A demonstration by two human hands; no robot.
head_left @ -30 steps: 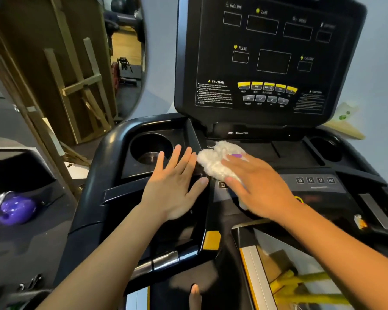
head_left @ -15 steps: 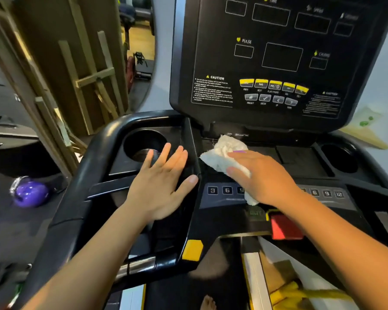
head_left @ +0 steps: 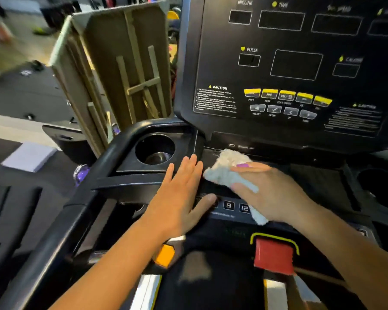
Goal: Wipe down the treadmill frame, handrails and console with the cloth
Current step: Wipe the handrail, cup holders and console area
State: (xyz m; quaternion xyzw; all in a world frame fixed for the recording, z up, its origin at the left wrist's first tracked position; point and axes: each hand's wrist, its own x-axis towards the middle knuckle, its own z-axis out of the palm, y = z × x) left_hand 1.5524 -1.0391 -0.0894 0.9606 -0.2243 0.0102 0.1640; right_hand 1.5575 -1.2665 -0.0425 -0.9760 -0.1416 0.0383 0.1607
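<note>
Nearest in, a red stop tab (head_left: 273, 257) under a yellow rim and an orange patch (head_left: 164, 255) by the left forearm, both soft with blur. Just beyond, left grip (head_left: 180, 201) spread flat, fingers straight, palm down on the black deck of the treadmill (head_left: 112, 175), thumb tip touching the number-key strip (head_left: 230, 205); holding nothing. Beside it, almost touching, right grip (head_left: 271, 193) curled over the white cloth (head_left: 225, 170), fingers pinning it onto the tray below the screen. Cloth bunched ahead of the fingers, one tail poking out under the heel of the palm. Keys "9" and "12" readable, the rest covered by thumb and cloth. Further back, left cup holder (head_left: 155, 149) in full view, right cup holder (head_left: 381, 189) cut by the frame edge. Console (head_left: 296, 63) upright behind, top and right side cropped, fine print smeared. Purple object (head_left: 81, 174) half hidden behind the handrail (head_left: 130, 183). Compared with half a second ago: left grip further right, now onto the key strip; cloth still on the same tray spot; view swung closer and to the left.
</note>
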